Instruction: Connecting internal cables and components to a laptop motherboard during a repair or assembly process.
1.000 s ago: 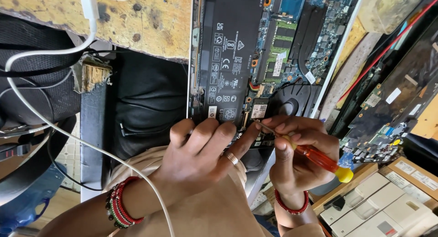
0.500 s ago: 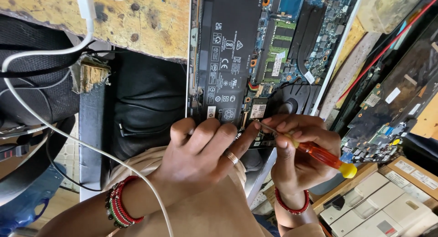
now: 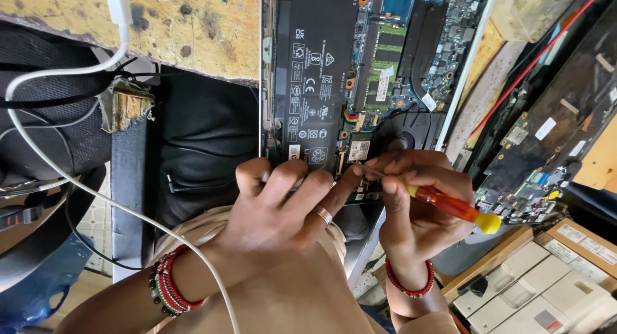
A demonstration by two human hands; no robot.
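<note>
An opened laptop (image 3: 360, 64) lies bottom-up before me, its black battery (image 3: 312, 70), green memory stick and fan exposed. My left hand (image 3: 283, 205) rests spread on the laptop's near edge, fingertips on the battery's lower end, a ring on one finger. My right hand (image 3: 418, 205) grips a screwdriver (image 3: 450, 204) with an orange handle and yellow cap. Its thin shaft points left, and its tip meets the board near a small card beside my left fingertips.
A worn wooden bench top (image 3: 180, 32) lies at upper left with a white cable (image 3: 77, 180) trailing across. Another bare circuit board (image 3: 546, 148) sits at right. Beige switch units in a box (image 3: 546, 289) stand at lower right. A black bag (image 3: 199, 141) hangs under the bench.
Both hands stay in nearly the same place. The screwdriver's yellow end has shifted slightly as the right hand works it.
</note>
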